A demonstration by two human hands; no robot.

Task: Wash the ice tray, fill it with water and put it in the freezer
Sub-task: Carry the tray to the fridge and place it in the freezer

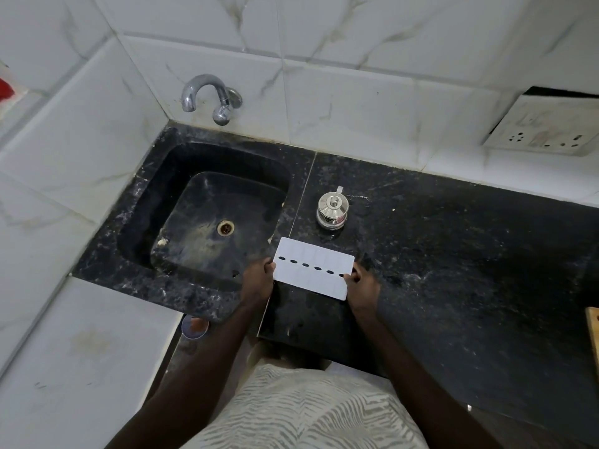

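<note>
The white ice tray [312,268] is a flat rectangle with a row of dark oval gaps along its middle. It is held level just above the black counter, right of the sink. My left hand [257,280] grips its left short edge, thumb on top. My right hand [363,285] grips its right short edge the same way. The black stone sink [207,218] lies to the left, dry-looking, with a round drain [225,227]. A chrome tap [207,95] sticks out of the tiled wall above the sink; no water runs from it.
A small steel lidded pot [332,210] stands on the black counter [453,254] just behind the tray. A socket plate [544,131] hangs on the right wall. A wooden edge [593,332] shows at far right. White tiled ledge [81,351] flanks the sink's left.
</note>
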